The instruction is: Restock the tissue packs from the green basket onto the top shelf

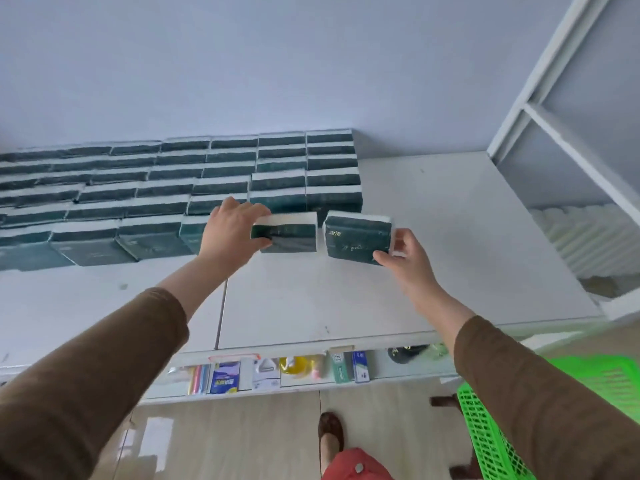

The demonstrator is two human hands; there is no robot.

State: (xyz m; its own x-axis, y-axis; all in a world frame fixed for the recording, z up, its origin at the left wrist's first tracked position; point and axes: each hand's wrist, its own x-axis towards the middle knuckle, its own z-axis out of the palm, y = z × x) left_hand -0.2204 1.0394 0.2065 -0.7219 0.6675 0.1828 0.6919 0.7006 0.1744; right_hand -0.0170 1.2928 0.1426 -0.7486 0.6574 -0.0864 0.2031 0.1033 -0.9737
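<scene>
Dark green tissue packs with white edges fill the left and back of the white top shelf in several rows. My left hand grips one tissue pack at its left end, right in front of the stacked rows. My right hand holds a second tissue pack by its right end, just to the right of the first, with a small gap between them. The green basket sits at the lower right, partly behind my right sleeve; its contents are hidden.
A white shelving unit stands at the right with white rolls on it. Below the top shelf, a lower shelf holds small packaged goods. Tiled floor and my foot are below. The basket rests on a dark wooden stool.
</scene>
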